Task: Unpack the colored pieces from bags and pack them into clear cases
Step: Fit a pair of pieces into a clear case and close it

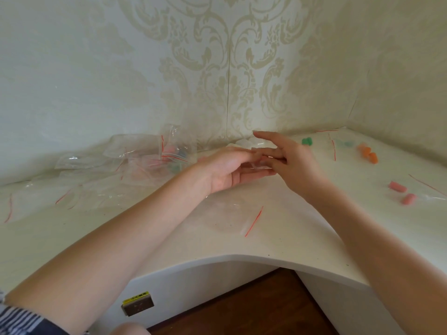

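Clear case [260,165] was pinched between left hand [229,169] and right hand [290,157] at frame centre, presumably for opening | right forefinger raised | pieces [368,153] lay loose at right | bags [174,151] were piled at left.

Pale wallpaper [217,56] with a cream damask pattern covers two walls that meet in a corner. A white corner desk [278,238] with a curved front edge stands against them, above a dark wooden floor [254,310]. Soft, even light fills the room.
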### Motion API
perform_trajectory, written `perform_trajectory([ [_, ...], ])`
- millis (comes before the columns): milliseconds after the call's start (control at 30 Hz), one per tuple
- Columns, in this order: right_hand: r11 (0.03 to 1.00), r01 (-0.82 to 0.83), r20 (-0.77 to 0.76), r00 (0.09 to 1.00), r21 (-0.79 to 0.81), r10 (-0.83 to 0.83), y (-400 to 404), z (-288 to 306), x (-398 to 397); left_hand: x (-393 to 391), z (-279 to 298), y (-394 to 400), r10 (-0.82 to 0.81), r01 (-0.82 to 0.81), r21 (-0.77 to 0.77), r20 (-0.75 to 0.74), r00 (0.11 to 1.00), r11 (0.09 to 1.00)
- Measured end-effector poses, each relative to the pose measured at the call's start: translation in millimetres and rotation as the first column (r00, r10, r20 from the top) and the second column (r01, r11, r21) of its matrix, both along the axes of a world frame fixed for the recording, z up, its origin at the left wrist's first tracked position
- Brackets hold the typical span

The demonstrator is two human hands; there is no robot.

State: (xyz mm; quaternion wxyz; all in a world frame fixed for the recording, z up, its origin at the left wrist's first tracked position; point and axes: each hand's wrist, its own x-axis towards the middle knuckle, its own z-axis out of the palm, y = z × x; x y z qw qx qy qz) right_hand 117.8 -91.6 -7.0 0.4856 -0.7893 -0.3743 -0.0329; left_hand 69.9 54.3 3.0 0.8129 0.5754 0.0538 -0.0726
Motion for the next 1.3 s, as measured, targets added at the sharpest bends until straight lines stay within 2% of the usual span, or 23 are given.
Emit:
perform_trajectory([
  [133, 0.999, 0.034, 0.028, 0.999, -0.001, -0.034, 2, -2, 0, 1, -4, -4, 0.071, -0.072, -0.014, -0.035, 0.997, 0.997],
  [233, 0.978, 0.131, 0.005, 0.991, 0.163, -0.134, 2, 3, 2, 5, -4, -4, 0.131, -0.133, -0.052, -0.044, 0.99, 0.99],
  [300, 0.944, 0.178, -0.102, 0.983, 0.276, -0.155, 1, 8, 1, 6, -6, -5, 0.153, -0.154, -0.016, -0.044, 0.987, 0.988],
  [367, 0.921, 0.198, -0.237, 0.964, 0.337, -0.121, 1, 11, 1, 8, -10, -7, 0.161, -0.159, 0.082, -0.015, 0.987, 0.984],
  [433, 0.92, 0.196, -0.324, 0.943, 0.339, -0.082, 1, 10, 3, 9, -14, -9, 0.183, -0.183, 0.145, 0.016, 0.983, 0.972],
  [533, 0.917, 0.171, -0.414, 0.91, 0.36, -0.008, 2, 7, 7, 8, -15, -8, 0.197, -0.198, 0.142, 0.026, 0.98, 0.97],
  [667, 0.877, 0.282, -0.595, 0.804, 0.388, 0.004, 1, 10, 10, 6, -12, -7, 0.16, -0.161, 0.08, 0.017, 0.987, 0.984],
  [733, 0.842, 0.34, -0.697, 0.715, 0.418, 0.058, 1, 13, 10, 6, -12, -7, 0.162, -0.162, 0.069, 0.012, 0.987, 0.984],
  [800, 0.81, 0.353, -0.737, 0.662, 0.468, 0.137, 2, 17, 9, 6, -10, -8, 0.164, -0.163, 0.067, 0.0, 0.987, 0.984],
  [867, 0.818, 0.332, -0.714, 0.688, 0.469, 0.13, 4, 17, 7, 5, -9, -8, 0.168, -0.167, 0.054, -0.014, 0.986, 0.984],
  [933, 0.873, 0.258, -0.641, 0.764, 0.413, 0.078, 4, 13, 7, 5, -9, -8, 0.181, -0.18, 0.025, -0.042, 0.983, 0.983],
  [1000, 0.942, 0.147, -0.484, 0.875, 0.303, 0.02, 4, 6, 7, 6, -9, -7, 0.181, -0.181, 0.0, -0.051, 0.982, 0.983],
  [1067, 0.979, 0.132, -0.248, 0.964, 0.157, -0.091, 3, 2, 6, 5, -9, -7, 0.178, -0.178, 0.018, -0.022, 0.984, 0.984],
  [1133, 0.977, 0.159, -0.135, 0.981, 0.142, -0.14, 2, 2, 5, 6, -11, -7, 0.179, -0.179, 0.029, 0.004, 0.984, 0.983],
  [1233, 0.968, 0.162, -0.115, 0.983, 0.194, -0.142, 4, 2, 5, 6, -12, -6, 0.183, -0.185, 0.063, 0.025, 0.983, 0.981],
  [1300, 0.973, 0.164, -0.045, 0.986, 0.16, -0.159, 5, 1, 5, 6, -13, -7, 0.191, -0.194, 0.102, 0.039, 0.981, 0.976],
])
